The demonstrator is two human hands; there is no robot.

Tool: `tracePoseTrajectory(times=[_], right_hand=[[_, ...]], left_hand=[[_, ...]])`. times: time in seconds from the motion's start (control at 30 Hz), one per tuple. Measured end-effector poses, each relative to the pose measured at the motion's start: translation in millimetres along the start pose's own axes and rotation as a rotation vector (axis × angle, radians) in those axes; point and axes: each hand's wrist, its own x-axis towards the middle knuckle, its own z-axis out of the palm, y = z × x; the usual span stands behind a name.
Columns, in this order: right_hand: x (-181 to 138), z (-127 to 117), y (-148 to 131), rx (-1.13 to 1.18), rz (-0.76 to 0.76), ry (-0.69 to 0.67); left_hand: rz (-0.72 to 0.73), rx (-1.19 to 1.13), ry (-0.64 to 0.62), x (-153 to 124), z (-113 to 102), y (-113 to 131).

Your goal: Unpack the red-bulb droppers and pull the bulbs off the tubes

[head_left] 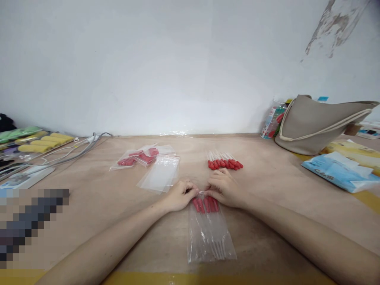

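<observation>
pinching the far edge of a clear bag [194, 247], my left hand [181, 194] and right hand [222, 188] sit close together, thumbs and fingers drawn narrow on the plastic. i grip both sides of the edge, likely to keep it straight and even. the bag lies flat in front of me, with red-headed sticks [207, 205] inside; their heads are at the far end, under my fingers, and their stems run toward me. just beyond my right hand lies a loose bunch of red-headed sticks [225, 163], heads facing near, perhaps so they are easy to grasp. far left of my left hand are flat clear bags [162, 173], fanned out, maybe so one lifts off easily, and past them packets with red contents [144, 156], overlapping in a pile. farther right, a blue tissue pack [335, 172] and a grey handbag [314, 126] sit aside, seemingly out of my arms' way.
</observation>
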Motion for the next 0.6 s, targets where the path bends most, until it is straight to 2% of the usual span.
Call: tracePoseTrajectory(times=[0.13, 0.33, 0.6], right_hand=[[-0.1, -0.3, -0.4, -0.019, -0.009, -0.003], [-0.2, 2.2, 2.2, -0.085, -0.132, 0.135], [-0.5, -0.1, 2.9, -0.006, -0.010, 0.053]], left_hand=[[0.019, -0.007, 0.004, -0.6, -0.5, 1.3], [0.042, 0.011, 0.021, 0.3, -3.0, 4.3], [-0.032, -0.172, 0.020, 1.8, -3.2, -3.3]])
